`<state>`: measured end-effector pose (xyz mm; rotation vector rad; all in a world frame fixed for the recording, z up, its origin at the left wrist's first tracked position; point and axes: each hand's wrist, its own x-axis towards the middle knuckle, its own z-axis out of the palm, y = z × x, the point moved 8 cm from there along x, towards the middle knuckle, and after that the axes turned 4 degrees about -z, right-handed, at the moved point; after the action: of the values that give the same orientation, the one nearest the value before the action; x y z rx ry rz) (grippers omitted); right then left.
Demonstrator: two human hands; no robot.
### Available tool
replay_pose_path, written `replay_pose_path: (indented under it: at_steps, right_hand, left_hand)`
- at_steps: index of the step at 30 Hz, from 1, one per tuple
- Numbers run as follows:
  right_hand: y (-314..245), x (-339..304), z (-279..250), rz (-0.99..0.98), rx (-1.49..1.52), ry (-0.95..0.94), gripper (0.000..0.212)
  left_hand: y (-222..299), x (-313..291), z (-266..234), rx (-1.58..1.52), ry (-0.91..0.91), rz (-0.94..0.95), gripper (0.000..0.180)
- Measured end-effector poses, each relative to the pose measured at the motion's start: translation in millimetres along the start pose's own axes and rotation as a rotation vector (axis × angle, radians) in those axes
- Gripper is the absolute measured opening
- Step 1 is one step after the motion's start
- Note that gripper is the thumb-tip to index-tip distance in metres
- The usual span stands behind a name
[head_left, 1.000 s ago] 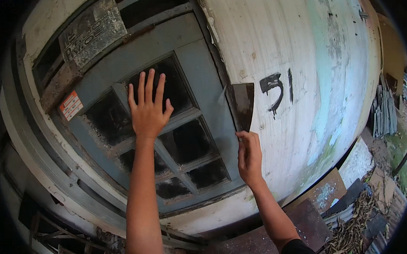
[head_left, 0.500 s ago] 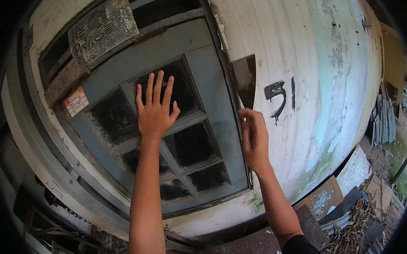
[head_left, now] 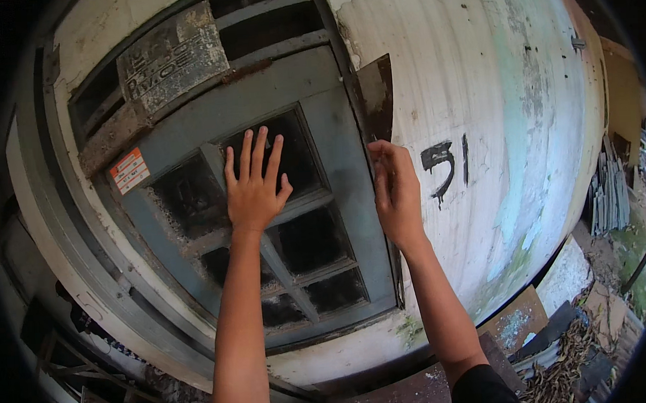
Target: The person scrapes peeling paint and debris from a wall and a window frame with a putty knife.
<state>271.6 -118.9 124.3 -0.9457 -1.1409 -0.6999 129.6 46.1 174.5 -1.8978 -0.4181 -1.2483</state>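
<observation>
Left hand (head_left: pixel 256 197) spread against door (head_left: pixel 278 84); right hand (head_left: pixel 398 198) grips scraper (head_left: pixel 377 95) (handle hidden).

Grey slats (head_left: pixel 608 193) stand at far right (dry leaves (head_left: pixel 559 371) lie nearer).

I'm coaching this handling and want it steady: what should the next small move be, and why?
Perhaps settle the right hand more firmly on the brown piece: the curled fingers sit by its narrow lower end, where the hold is hard to make out, and the left hand, spread over the door, looks well placed to brace.
</observation>
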Motion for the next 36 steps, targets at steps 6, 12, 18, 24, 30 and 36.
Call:
replay_pose_path:
  at_steps: [6,12,18,24,30,36]
  right_hand:
    - [-6,15,3,-0.051,0.036,0.046,0.029]
    - [-14,39,8,-0.066,0.050,0.057,0.027]
    - [-15,50,-8,0.078,0.172,0.113,0.033]
    - [-2,24,-53,0.168,0.056,0.181,0.040]
    - [19,-45,-103,0.145,-0.063,0.267,0.038]
    - [59,-147,-150,0.357,-0.390,0.216,0.043]
  left_hand:
    - [-1,-1,-2,-0.019,0.007,-0.004,0.070]
    - [-2,-1,-3,-0.013,0.005,-0.009,0.070]
    - [-2,0,-3,-0.014,-0.001,-0.008,0.070]
    - [-3,0,-2,-0.024,0.000,-0.006,0.072]
    - [-1,0,-3,-0.032,0.001,-0.003,0.072]
    - [1,0,0,-0.020,-0.013,0.003,0.070]
